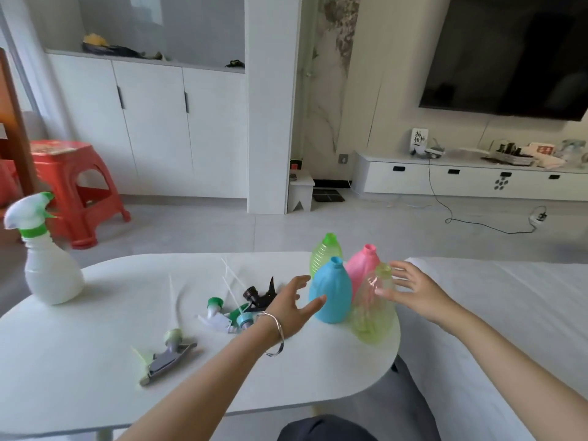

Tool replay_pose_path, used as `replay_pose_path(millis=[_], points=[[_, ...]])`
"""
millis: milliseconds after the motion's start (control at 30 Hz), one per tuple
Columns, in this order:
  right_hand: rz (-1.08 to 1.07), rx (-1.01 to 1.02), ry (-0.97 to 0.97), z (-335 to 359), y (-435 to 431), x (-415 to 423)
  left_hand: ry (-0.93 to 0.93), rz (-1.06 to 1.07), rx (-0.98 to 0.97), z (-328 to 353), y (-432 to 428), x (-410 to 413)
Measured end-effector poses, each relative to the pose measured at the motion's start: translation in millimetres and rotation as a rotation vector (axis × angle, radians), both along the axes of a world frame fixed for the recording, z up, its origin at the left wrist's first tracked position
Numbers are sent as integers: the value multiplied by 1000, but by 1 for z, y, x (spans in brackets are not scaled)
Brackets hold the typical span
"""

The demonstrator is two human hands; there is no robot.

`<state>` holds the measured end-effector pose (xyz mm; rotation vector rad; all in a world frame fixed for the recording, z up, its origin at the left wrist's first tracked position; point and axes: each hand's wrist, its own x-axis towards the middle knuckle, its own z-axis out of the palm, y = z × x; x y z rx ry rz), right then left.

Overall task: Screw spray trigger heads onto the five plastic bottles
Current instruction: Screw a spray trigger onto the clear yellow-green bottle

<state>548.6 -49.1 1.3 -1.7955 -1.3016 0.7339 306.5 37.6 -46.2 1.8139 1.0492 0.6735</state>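
Observation:
Four capless bottles cluster at the table's right end: a blue one (pixel 331 296), a pink one (pixel 362 268), a green ribbed one (pixel 324 254) behind, and a clear yellow-green one (pixel 372 310) in front. My left hand (pixel 291 302) hovers open just left of the blue bottle. My right hand (pixel 410 289) is open beside the clear bottle's neck, fingertips close to it. A white bottle (pixel 51 275) with a white-green trigger head stands at the far left. Loose trigger heads lie on the table: a grey one (pixel 170 358), a black one (pixel 259 294), white-green ones (pixel 219 311).
The white oval table (pixel 111 393) ends just right of the bottles. A white sofa cushion (pixel 509 313) lies to the right. A red plastic stool (pixel 73 186) stands on the floor behind the table's left end.

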Motion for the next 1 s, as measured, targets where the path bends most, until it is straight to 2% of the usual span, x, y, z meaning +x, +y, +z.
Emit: replay_pose_path(millis=[333,467,667,833,1000], points=[[-19,81,-98,-8,-2,-12,18,1,-13,-8,0,-15],[-20,160,38,11,-5,-28,-10,-37,-25,-2,-3,-25],[125,177,220,28,20,-93,-39,-58,10,8,-7,-51],[233,160,374,18,56,-159,-102,77,117,9,6,-108],[340,107,387,0,82,-215,-37,155,145,4,22,-181]])
